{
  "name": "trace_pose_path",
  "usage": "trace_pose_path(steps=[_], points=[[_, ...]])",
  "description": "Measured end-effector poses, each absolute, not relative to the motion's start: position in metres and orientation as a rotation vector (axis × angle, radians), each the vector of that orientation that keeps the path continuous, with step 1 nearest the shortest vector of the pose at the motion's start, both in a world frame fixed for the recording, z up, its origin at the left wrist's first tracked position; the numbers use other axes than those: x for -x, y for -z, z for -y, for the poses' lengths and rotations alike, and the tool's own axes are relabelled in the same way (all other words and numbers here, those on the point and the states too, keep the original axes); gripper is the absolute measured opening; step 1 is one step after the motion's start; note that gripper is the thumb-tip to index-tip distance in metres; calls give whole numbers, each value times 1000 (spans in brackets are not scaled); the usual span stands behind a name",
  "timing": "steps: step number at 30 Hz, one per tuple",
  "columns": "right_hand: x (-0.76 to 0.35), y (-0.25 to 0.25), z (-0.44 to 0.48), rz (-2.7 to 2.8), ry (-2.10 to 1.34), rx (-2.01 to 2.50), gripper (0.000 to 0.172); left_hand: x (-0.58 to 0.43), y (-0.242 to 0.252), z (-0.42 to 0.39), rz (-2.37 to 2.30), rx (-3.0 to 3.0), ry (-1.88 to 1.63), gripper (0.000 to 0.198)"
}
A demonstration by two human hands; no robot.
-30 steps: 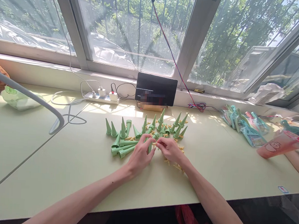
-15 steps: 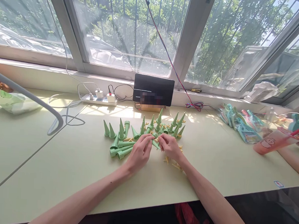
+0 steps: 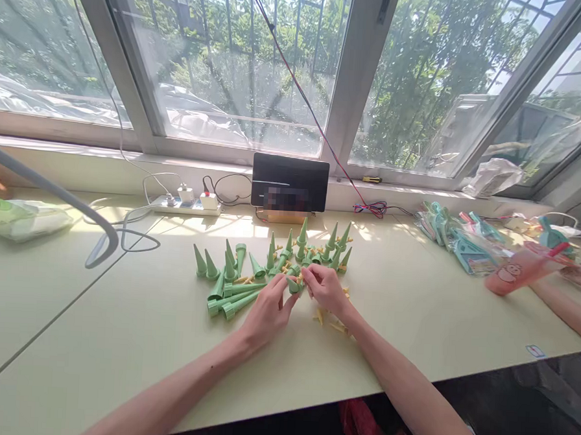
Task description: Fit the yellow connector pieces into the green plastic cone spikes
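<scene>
Now | my left hand [image 3: 269,306] grips green conical plastic spike [image 3: 294,286] | right hand [image 3: 326,289] pinches yellow plastic peg [image 3: 300,279] beside it

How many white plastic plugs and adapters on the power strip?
3 visible on the white plastic power strip: small white plug at left, boxy white adapter in the middle, larger white adapter at right. Others could be hidden behind.

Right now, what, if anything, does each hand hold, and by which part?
The left hand holds a green conical spike, apparently near its wide end; what the right hand pinches, if anything, cannot be told.
</scene>
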State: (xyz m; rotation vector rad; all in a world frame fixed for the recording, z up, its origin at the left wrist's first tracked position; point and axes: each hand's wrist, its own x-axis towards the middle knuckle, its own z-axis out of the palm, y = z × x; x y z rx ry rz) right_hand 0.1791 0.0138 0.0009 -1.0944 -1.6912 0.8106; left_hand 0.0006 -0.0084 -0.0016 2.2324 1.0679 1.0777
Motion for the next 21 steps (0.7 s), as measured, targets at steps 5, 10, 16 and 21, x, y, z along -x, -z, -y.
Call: trace_pose_path(steps=[5, 10, 16, 21], points=[[-178, -1, -15, 1648, -749, 1092, 49, -1, 0, 8, -1104, -2222, -1078, 7], [-178, 2, -18, 1658, -685, 1086, 50, -2, 1, 7, -1112, -2230, -1106, 9], [-180, 8, -24, 1707, -575, 1077, 50, 8, -11, -4, -1204, -2243, -1280, 7], [-180, 9, -24, 1721, -555, 1068, 54, 23, -32, -28, -1432, -2144, -1608, 12]])
